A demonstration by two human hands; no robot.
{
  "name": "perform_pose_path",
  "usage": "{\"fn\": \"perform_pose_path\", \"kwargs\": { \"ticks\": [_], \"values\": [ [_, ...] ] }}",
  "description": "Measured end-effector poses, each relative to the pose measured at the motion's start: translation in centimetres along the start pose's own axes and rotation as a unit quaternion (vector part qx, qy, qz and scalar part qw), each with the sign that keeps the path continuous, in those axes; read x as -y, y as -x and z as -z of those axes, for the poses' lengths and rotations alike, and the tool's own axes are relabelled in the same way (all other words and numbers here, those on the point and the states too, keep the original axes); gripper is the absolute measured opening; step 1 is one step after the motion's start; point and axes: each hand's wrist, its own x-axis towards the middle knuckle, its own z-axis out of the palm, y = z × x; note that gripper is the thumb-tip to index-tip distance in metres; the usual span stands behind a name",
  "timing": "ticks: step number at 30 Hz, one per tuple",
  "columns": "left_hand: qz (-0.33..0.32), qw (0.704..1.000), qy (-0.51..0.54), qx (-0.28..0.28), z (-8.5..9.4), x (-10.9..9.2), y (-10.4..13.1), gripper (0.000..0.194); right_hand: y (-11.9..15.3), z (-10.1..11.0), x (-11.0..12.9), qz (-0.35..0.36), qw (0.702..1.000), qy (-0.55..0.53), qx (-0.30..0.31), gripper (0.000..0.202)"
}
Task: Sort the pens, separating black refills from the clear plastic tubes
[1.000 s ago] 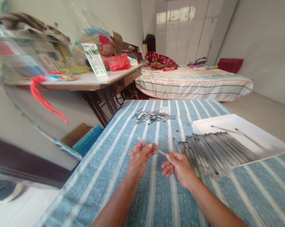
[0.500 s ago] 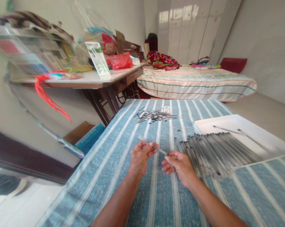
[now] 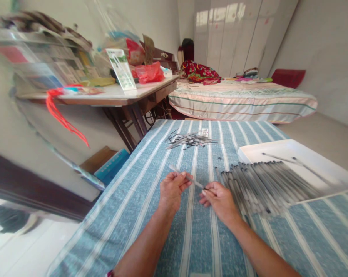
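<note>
A slim, translucent pen (image 3: 196, 183) slants between my two hands above the striped tablecloth (image 3: 151, 200). My left hand (image 3: 174, 187) pinches its barrel, and the pale end pokes out past the thumb at upper left. At the dark end, my right hand (image 3: 217, 198) grips with thumb and forefinger; the fingers partly cover that tip. Right of my right hand lie many similar grey pens (image 3: 257, 184), side by side, their dark ends pointing away. Farther off is a loose pile of thin dark refills and small black parts (image 3: 189, 140).
A shallow white box (image 3: 295, 148) behind the pens holds a few of them. One small black piece (image 3: 219, 158) lies alone on the cloth. A cluttered side table (image 3: 104, 99) stands at left, and a bed (image 3: 243, 100) lies beyond.
Both hands keep hold of the pen in nearly the same place. The right fingers have shifted slightly at its dark end. The whole view has moved a little.
</note>
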Motion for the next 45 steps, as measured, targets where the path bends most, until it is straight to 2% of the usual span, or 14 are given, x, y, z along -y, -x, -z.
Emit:
{"fn": "perform_pose_path", "kwargs": {
  "ticks": [3, 8, 12, 16, 23, 28, 34, 41, 43, 45],
  "values": [
    [-0.007, 1.000, -0.001, -0.015, 0.3, -0.1, -0.3, 0.024, -0.2, 0.0, -0.5, 0.030, 0.999, 0.044, -0.001, 0.019],
    [-0.021, 0.999, -0.010, -0.025, 0.5, -0.3, -0.6, 0.026, -0.2, 0.0, -0.5, 0.024, 0.997, 0.068, 0.031, 0.013],
    [-0.058, 0.997, -0.015, -0.052, 0.9, -1.0, -0.9, 0.027, -0.2, -0.2, -0.1, 0.021, 0.995, 0.097, 0.032, 0.012],
    [-0.077, 0.995, -0.021, -0.060, 1.1, -1.3, -1.0, 0.028, -0.6, -0.6, 0.4, 0.011, 0.988, 0.146, 0.052, 0.020],
    [-0.066, 0.996, -0.033, -0.041, 0.9, -0.6, -0.5, 0.029, -0.7, -1.9, 0.8, 0.015, 0.967, 0.221, 0.127, 0.029],
    [-0.072, 0.995, -0.032, -0.058, 1.4, -1.1, -0.9, 0.028, -0.3, -1.5, 0.4, 0.034, 0.963, 0.237, 0.122, 0.034],
    [-0.114, 0.984, -0.018, -0.136, 3.4, -3.2, -2.6, 0.024, 0.1, -0.3, 0.2, 0.097, 0.938, 0.321, 0.092, 0.036],
    [-0.152, 0.967, -0.056, -0.196, 4.8, -4.2, -3.4, 0.027, 0.4, 0.4, 0.2, 0.134, 0.916, 0.366, 0.096, 0.036],
    [-0.171, 0.960, -0.081, -0.204, 4.9, -4.4, -3.4, 0.029, 0.3, 0.5, 0.1, 0.144, 0.911, 0.375, 0.094, 0.036],
    [-0.181, 0.958, -0.120, -0.186, 4.6, -4.5, -3.2, 0.030, 0.3, 0.4, 0.0, 0.158, 0.902, 0.393, 0.085, 0.036]
  ]
}}
